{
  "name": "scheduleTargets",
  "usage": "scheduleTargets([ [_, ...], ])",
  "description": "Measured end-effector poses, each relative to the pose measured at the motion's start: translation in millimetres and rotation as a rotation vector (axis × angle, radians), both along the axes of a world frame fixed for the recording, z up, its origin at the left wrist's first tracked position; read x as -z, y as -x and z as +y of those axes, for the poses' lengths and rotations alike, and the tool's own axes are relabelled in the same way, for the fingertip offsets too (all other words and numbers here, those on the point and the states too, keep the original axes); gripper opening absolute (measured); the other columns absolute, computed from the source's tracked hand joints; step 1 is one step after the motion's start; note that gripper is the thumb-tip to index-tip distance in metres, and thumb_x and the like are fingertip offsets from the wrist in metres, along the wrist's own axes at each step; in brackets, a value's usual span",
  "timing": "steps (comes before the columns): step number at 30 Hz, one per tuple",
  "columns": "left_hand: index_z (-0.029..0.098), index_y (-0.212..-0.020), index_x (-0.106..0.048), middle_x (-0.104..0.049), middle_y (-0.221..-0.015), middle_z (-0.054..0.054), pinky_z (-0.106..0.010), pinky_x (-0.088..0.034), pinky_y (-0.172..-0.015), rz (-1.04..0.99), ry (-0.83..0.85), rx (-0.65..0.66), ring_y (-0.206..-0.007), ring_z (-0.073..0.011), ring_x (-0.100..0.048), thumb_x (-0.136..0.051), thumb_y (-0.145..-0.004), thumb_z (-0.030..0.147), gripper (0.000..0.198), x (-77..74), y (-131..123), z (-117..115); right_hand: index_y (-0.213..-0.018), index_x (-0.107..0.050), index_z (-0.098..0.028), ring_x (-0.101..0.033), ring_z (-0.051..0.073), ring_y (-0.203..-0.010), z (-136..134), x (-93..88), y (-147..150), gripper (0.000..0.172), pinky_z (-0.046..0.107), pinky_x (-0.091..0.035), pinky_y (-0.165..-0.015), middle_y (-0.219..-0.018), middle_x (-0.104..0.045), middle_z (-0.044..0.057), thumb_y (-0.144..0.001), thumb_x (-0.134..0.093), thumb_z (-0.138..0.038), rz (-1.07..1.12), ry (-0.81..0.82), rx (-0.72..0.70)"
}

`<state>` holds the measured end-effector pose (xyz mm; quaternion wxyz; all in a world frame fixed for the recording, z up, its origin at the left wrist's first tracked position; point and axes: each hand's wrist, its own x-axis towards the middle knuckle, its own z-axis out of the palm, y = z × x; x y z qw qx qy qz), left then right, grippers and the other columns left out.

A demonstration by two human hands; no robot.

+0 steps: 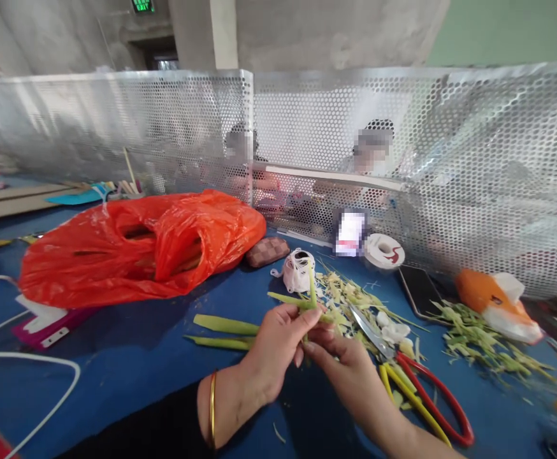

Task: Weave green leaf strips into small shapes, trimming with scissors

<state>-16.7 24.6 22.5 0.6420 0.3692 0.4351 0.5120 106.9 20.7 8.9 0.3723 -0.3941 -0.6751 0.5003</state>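
Note:
My left hand (pixel 271 347), with a gold bangle at the wrist, is closed around green leaf strips (pixel 302 299) that stick up and out to the left. My right hand (pixel 343 363) pinches the same strips from the right, its fingers meeting the left hand's. More long green strips (pixel 225 326) lie on the blue table (pixel 130 363) just left of the hands. Scissors (pixel 417 376) with red and yellow handles rest right of my right hand.
An orange plastic bag (pixel 135 248) lies at the left. A roll of white string (pixel 297 269), a brown pouch (pixel 267 250), a tape roll (pixel 384 250) and a phone (pixel 419 290) sit near the perforated metal screen (pixel 307 127). Leaf trimmings (pixel 479 335) are scattered at the right. A white cable (pixel 44 363) crosses the left side.

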Motion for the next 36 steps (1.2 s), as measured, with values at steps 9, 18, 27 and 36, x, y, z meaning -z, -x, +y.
scheduleTargets([
  [9, 0.010, -0.097, -0.070, -0.072, -0.097, -0.013, -0.017, -0.041, -0.041, 0.026, -0.105, 0.188, -0.067, -0.0135, -0.064, -0.063, -0.080, 0.021, 0.021, -11.0, 13, 8, -0.066, -0.053, -0.018, -0.051, 0.015, -0.066, -2, 4.8, -6, 0.035, 0.024, -0.041, -0.061, -0.068, -0.055, 0.002, -0.092, -0.041, -0.037, -0.105, -0.160, 0.089],
  [18, 0.010, -0.096, -0.068, -0.072, -0.096, -0.014, -0.014, -0.035, -0.036, 0.017, -0.075, 0.113, -0.078, -0.0178, -0.069, -0.065, -0.079, 0.023, 0.022, -16.1, 15, 8, -0.069, -0.053, -0.018, -0.053, 0.015, -0.066, -17, -0.7, -4, 0.035, 0.024, -0.043, -0.060, -0.069, -0.057, 0.003, -0.096, -0.036, -0.032, -0.213, -0.289, 0.006],
  [27, 0.010, -0.099, -0.063, -0.072, -0.092, -0.012, -0.015, -0.032, -0.034, 0.034, -0.055, 0.104, -0.065, -0.0123, -0.065, -0.063, -0.079, 0.022, 0.023, -9.6, 12, 8, -0.067, -0.045, -0.021, -0.054, 0.015, -0.063, -19, 8.7, 0, 0.028, 0.023, -0.042, -0.057, -0.069, -0.057, 0.004, -0.093, -0.036, -0.022, -0.294, -0.533, -0.018],
  [36, 0.015, -0.099, -0.057, -0.065, -0.075, -0.002, -0.017, -0.030, -0.036, 0.006, -0.055, 0.213, -0.053, -0.0084, -0.057, -0.063, -0.078, 0.024, 0.023, -15.0, 17, 8, -0.090, -0.054, -0.021, -0.051, 0.014, -0.057, 8, -23.6, -40, 0.018, 0.024, -0.039, -0.051, -0.071, -0.055, 0.000, -0.089, -0.055, -0.039, -0.371, -0.563, 0.408],
])
